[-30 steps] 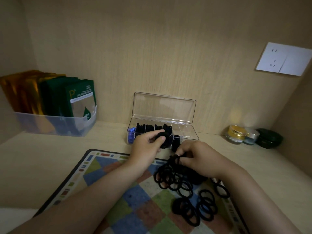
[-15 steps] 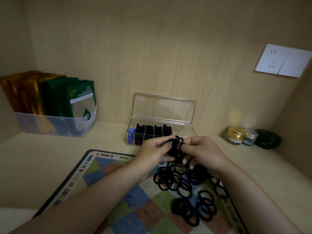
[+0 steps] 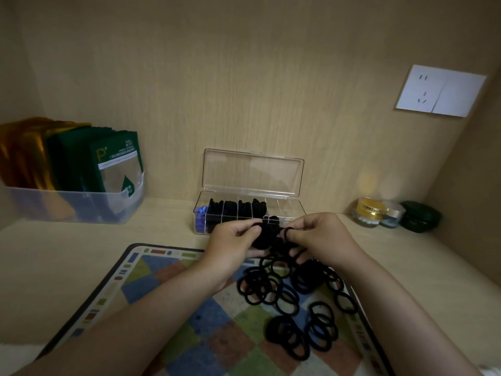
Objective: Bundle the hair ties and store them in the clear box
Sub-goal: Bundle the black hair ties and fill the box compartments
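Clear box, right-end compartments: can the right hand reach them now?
Probably yes: its lid stands open, the right compartments look empty, and the right hand, pinching a hair tie, is just in front.

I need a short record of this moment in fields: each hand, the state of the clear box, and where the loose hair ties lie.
left hand: grips the bundle of hair ties
right hand: pinches a loop of the same bundle
clear box: lid open; left compartments hold black ties
loose hair ties: overlapping heaps on the mat
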The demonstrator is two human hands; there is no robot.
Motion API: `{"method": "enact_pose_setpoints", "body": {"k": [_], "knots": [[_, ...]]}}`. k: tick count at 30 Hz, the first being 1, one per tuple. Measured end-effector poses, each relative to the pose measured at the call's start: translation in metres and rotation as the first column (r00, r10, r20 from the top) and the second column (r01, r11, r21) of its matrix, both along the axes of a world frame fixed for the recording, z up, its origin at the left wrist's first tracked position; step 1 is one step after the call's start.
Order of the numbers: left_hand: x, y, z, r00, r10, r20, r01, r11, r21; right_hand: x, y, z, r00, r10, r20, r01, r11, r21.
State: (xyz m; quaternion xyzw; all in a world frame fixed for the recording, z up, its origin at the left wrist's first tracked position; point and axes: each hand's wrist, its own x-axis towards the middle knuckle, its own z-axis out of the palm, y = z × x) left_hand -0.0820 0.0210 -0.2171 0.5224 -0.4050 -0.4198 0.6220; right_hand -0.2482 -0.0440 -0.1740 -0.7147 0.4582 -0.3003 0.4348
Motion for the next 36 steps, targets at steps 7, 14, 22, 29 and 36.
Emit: {"method": "enact_pose_setpoints", "body": {"k": [7, 14, 22, 29, 36], "knots": [[0.000, 0.000, 0.000, 0.999, 0.026, 0.024, -0.026, 1.000, 0.005, 0.000, 0.007, 0.007, 0.970, 0.080, 0.228, -0.109, 0.988, 0.114], [-0.005, 0.005, 0.006, 0.990, -0.122, -0.072, 0.123, 0.992, 0.002, 0.012, 0.005, -0.007, 0.999, -0.023, 0.039, 0.026, 0.996, -0.086], [-0.005, 0.003, 0.002, 0.992, -0.125, 0.015, 0.125, 0.992, -0.018, 0.012, 0.006, -0.008, 1.000, -0.008, -0.018, 0.005, 0.989, -0.145], [-0.001, 0.005, 0.004, 0.984, -0.177, -0.030, 0.176, 0.984, -0.033, 0.003, 0.006, 0.000, 0.989, 0.056, 0.135, -0.059, 0.998, 0.015], [-0.002, 0.006, 0.006, 0.989, -0.148, -0.003, 0.148, 0.987, -0.058, 0.001, 0.008, 0.000, 0.974, 0.171, 0.149, -0.197, 0.963, 0.182]]}}
